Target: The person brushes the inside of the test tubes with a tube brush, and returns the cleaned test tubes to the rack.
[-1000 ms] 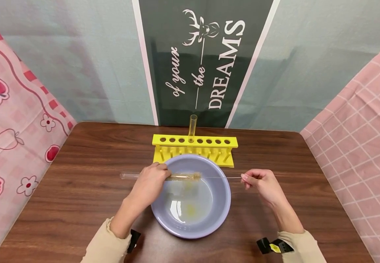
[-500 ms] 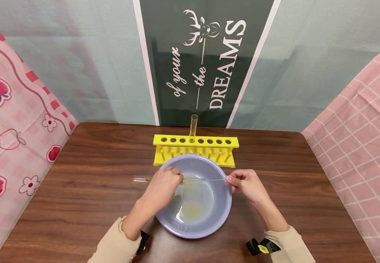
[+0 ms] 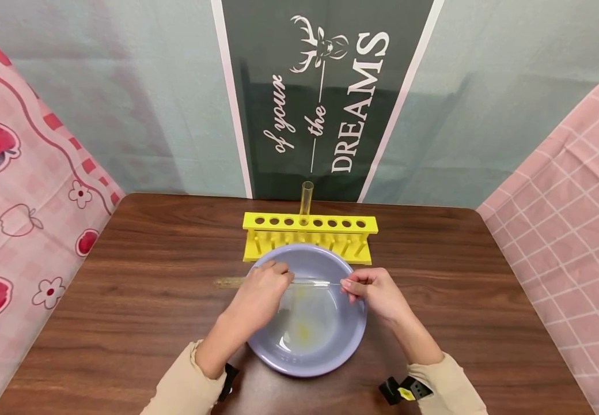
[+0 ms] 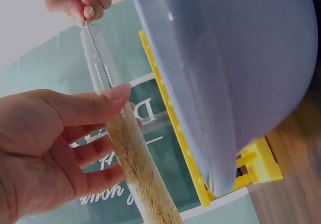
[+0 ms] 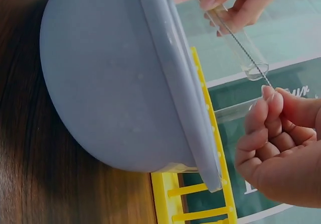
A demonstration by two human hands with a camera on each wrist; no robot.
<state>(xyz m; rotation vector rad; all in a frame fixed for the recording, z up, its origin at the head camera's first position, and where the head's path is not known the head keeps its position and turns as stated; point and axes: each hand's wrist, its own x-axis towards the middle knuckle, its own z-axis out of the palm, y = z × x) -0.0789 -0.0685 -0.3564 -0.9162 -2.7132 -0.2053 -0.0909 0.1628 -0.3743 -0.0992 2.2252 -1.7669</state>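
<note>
My left hand (image 3: pixel 260 294) grips a clear test tube (image 3: pixel 314 283) held level over the basin. Inside the tube sit the tan bristles of a test tube brush (image 4: pixel 143 174), reaching toward its left end. From the tube's open right mouth comes the brush's twisted wire stem, pinched between thumb and fingertips of my right hand (image 3: pixel 374 291), close to the mouth. Below both hands is a lavender basin (image 3: pixel 353 340) of slightly cloudy water with a yellowish patch. In the left wrist view, the left thumb (image 4: pixel 118 94) presses along the tube.
Behind the basin stands a yellow test tube rack (image 3: pixel 258 220), close to its rim. One upright test tube (image 3: pixel 306 202) stands in the rack. The brown wooden table (image 3: pixel 165 248) extends to both sides, with a printed cloth (image 3: pixel 175 104) hanging behind it.
The brush has gone from outside the tube's mouth to deep inside it, bristles now at the left end. My right hand moved left toward the tube; my left hand shifted slightly right.
</note>
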